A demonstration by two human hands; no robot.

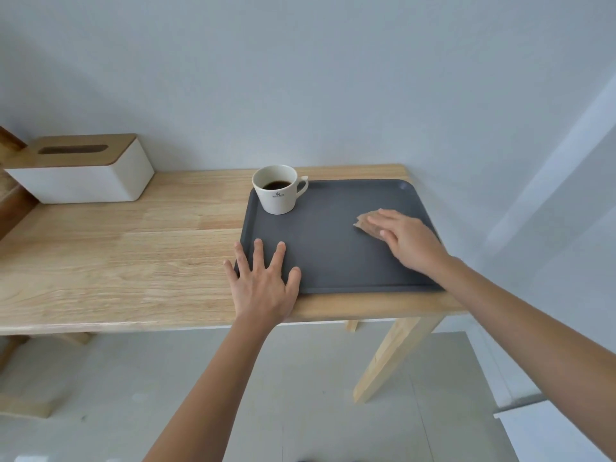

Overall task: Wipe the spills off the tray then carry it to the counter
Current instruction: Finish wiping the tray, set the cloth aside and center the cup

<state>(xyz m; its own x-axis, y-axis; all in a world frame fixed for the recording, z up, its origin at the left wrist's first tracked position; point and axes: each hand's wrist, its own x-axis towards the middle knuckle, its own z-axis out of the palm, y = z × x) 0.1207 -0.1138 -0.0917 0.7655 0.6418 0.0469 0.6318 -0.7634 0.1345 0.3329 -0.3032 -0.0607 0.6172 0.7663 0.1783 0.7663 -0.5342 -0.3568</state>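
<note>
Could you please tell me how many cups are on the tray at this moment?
1. The cup, white and holding dark liquid, stands in the far left corner of the tray. Nothing else on the tray looks like a cup.

Light wooden table (116, 248), pale grain, against a plain wall; one leg visible under the right end. Dark grey tray (333, 261) lies flat at the right end, its near rim close to the front edge, its right rim by the right edge. White tissue box (83, 176) with wooden lid stands at the back left, well apart from the tray. Left hand (263, 285) rests spread across the tray's front-left corner and the tabletop.
</note>
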